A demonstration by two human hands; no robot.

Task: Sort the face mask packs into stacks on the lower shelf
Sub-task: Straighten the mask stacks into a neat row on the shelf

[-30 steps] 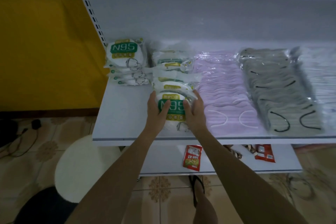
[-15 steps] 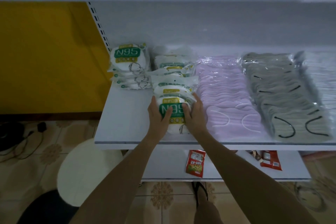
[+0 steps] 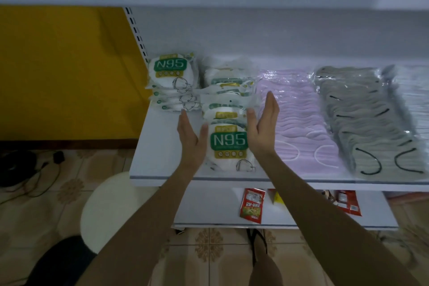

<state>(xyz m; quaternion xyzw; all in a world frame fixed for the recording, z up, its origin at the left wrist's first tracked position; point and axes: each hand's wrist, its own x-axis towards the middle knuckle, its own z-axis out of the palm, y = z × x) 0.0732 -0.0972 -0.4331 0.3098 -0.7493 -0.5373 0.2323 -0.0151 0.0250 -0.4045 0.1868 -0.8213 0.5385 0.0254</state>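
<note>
Packs point(image 3: 228, 109) of N95 masks lie in an overlapping row on the shelf point(image 3: 162, 146). The row's long axis runs straight away from the person, with the front pack point(image 3: 228, 146) nearest the shelf edge. On either side of that front pack the left hand point(image 3: 192, 139) and right hand point(image 3: 264, 127) stand edge-up, fingers straight, holding nothing. A neat stack point(image 3: 171, 76) sits back-left, probably nearer the left hand.
</note>
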